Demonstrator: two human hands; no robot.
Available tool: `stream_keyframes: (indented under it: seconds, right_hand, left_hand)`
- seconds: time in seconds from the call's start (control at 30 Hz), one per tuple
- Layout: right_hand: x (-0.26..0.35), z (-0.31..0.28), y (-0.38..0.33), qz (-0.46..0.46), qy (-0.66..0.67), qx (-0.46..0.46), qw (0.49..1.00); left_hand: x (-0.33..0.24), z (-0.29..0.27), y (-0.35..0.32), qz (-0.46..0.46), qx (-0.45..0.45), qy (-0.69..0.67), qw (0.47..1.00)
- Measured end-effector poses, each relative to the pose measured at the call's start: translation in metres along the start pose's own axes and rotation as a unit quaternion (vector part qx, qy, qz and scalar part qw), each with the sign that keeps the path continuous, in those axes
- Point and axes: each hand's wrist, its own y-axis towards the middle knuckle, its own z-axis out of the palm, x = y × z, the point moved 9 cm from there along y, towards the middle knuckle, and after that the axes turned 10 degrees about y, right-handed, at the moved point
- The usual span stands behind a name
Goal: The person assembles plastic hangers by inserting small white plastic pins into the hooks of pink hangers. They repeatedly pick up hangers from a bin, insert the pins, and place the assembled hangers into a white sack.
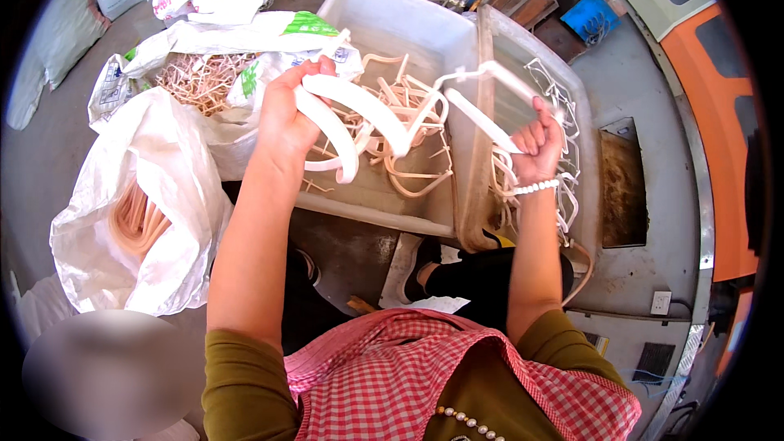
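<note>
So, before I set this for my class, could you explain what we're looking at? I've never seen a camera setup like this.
There is no robot here: a person is working bare-handed. The one picture comes from a wide fisheye camera worn on the head, looking down, so straight edges bend. The left hand holds curved white strips; the right hand grips an angular white piece, partly blurred. Below, a pale tub contains tangled bent pieces, with a second tub beside it on the right. Open white sacks stand at the left.

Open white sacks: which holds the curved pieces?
The nearer sack, at the person's left, holds curved pinkish pieces; the farther open sack holds thin tangled sticks.
</note>
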Motion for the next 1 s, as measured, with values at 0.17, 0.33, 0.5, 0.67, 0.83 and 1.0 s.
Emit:
stream_keyframes:
  seconds: [0.17, 0.33, 0.5, 0.67, 0.83, 1.0]
  right_hand:
    - [-0.023, 0.004, -0.030, -0.039, -0.862, 0.347, 0.368]
    - [0.037, -0.071, 0.009, -0.038, -0.959, 0.278, 0.029]
    - [0.063, -0.029, 0.033, -0.123, -0.962, 0.109, 0.218]
    - [-0.047, 0.023, -0.015, 0.042, -0.607, 0.096, 0.788]
    - [-0.099, -0.020, -0.015, 0.143, -0.415, 0.035, 0.898]
    - [-0.080, -0.028, -0.012, 0.004, -0.566, -0.062, 0.822]
  left_hand:
    - [-0.030, 0.027, -0.013, -0.034, 0.126, -0.057, 0.990]
    - [-0.023, 0.038, -0.023, -0.034, 0.100, -0.025, 0.994]
    - [0.045, 0.038, -0.017, -0.091, 0.108, 0.063, 0.988]
    - [0.067, 0.040, -0.008, -0.063, 0.100, 0.069, 0.991]
    - [0.083, 0.033, 0.002, -0.050, 0.016, 0.063, 0.997]
    - [0.122, 0.011, -0.001, -0.062, -0.041, 0.198, 0.977]
